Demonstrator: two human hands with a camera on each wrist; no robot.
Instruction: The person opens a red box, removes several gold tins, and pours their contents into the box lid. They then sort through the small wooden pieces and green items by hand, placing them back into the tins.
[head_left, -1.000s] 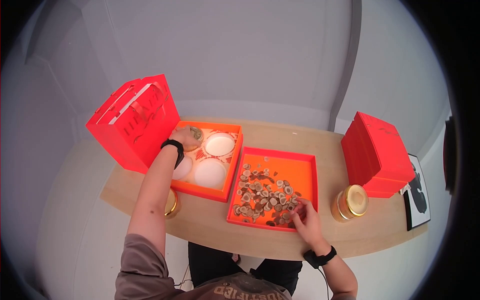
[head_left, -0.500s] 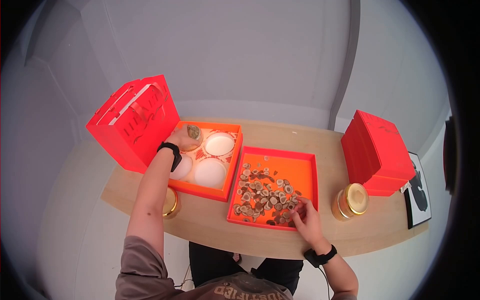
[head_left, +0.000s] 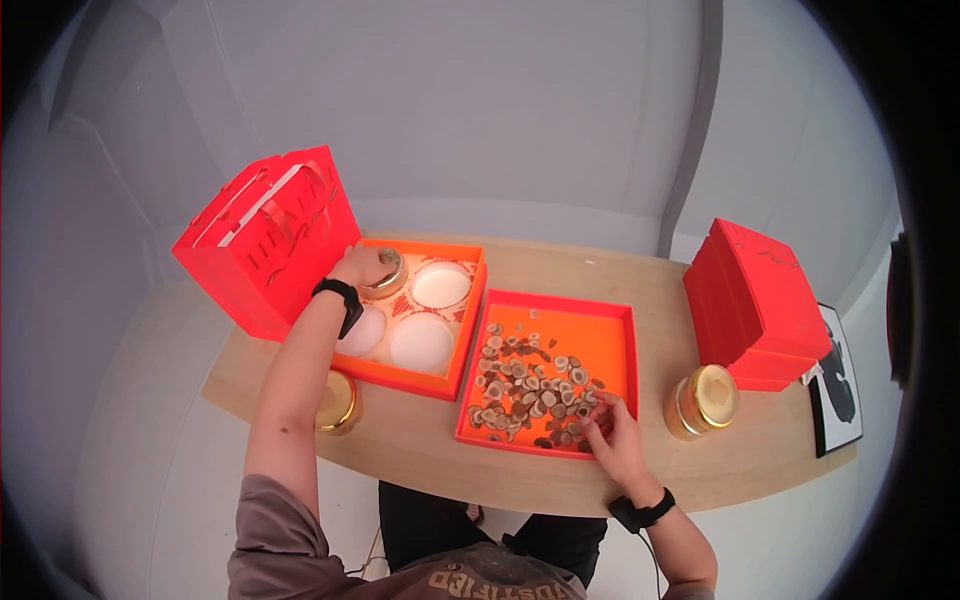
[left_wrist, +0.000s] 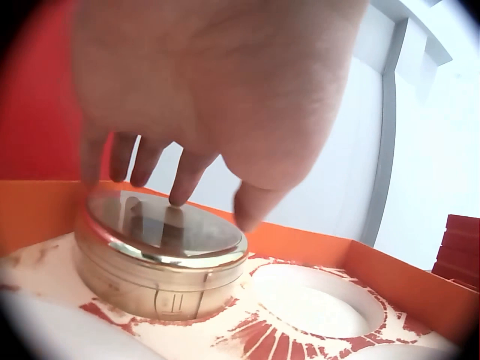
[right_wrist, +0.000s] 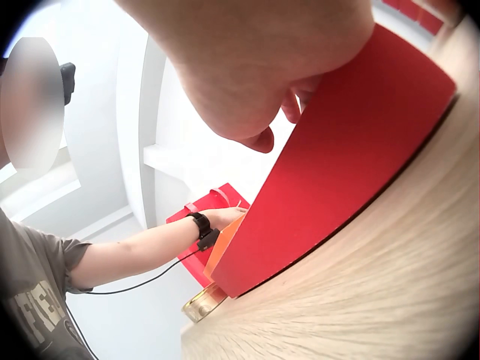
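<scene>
My left hand [head_left: 360, 268] is over a round jar with a shiny lid, which sits in the back-left hole of the orange box insert [head_left: 402, 309]. In the left wrist view the fingers of the left hand [left_wrist: 210, 97] point down at the lid of the jar [left_wrist: 161, 281], loosely spread, thumb near the rim. My right hand [head_left: 620, 447] rests at the front right corner of a shallow red tray [head_left: 590, 325], fingers loosely bent among thin dried brown slices [head_left: 530, 390]. The tray wall [right_wrist: 337, 165] partly hides its fingertips in the right wrist view.
A red gift bag [head_left: 285, 250] stands behind the left hand. One gold-lidded jar [head_left: 340, 405] is under the left forearm, another [head_left: 702, 402] right of the tray. Stacked red boxes [head_left: 755, 305] and a framed picture [head_left: 838, 385] are at the right. White round holes [head_left: 440, 286] fill the insert.
My left hand has drawn back slightly left and up over the jar, which now sits in the hole with its lid in view. The right hand has stayed put.
</scene>
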